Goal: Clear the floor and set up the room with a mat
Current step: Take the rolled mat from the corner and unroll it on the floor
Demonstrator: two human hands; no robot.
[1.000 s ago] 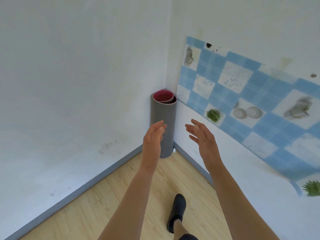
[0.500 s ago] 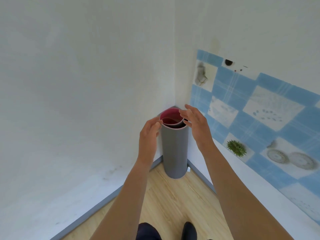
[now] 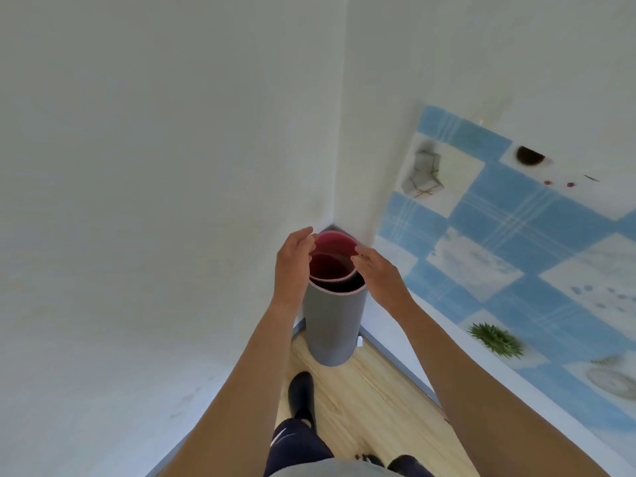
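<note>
Grey outside and pink inside, the rolled mat (image 3: 332,321) stands upright on its end in the corner of the room, a little below the middle of the frame. Its lower end rests on the wooden floor (image 3: 364,401), and its open top shows a smaller pink inner roll that rises slightly above the grey outer layer.

Both bare arms reach up from the bottom of the frame to this top. The left hand (image 3: 292,263) is at the left side of the rim, with its back to the camera. Its fingers are curved and lie against the pink edge. I cannot tell whether they really grip the edge or only touch it, because the hand hides the contact. The right hand (image 3: 378,273) is at the right side of the rim. Its fingers are almost straight and relaxed, and the fingertips (image 3: 358,251) touch the pink edge without closing round it.

White walls (image 3: 155,166) fill the upper and left parts of the frame. On the right wall hangs a blue and white checked sheet (image 3: 516,235) with small pictures on it. A grey skirting (image 3: 395,356) runs along the foot of the walls. Below the mat, a dark shoe (image 3: 301,390) stands on the floor, near the roll but apart from it.
</note>
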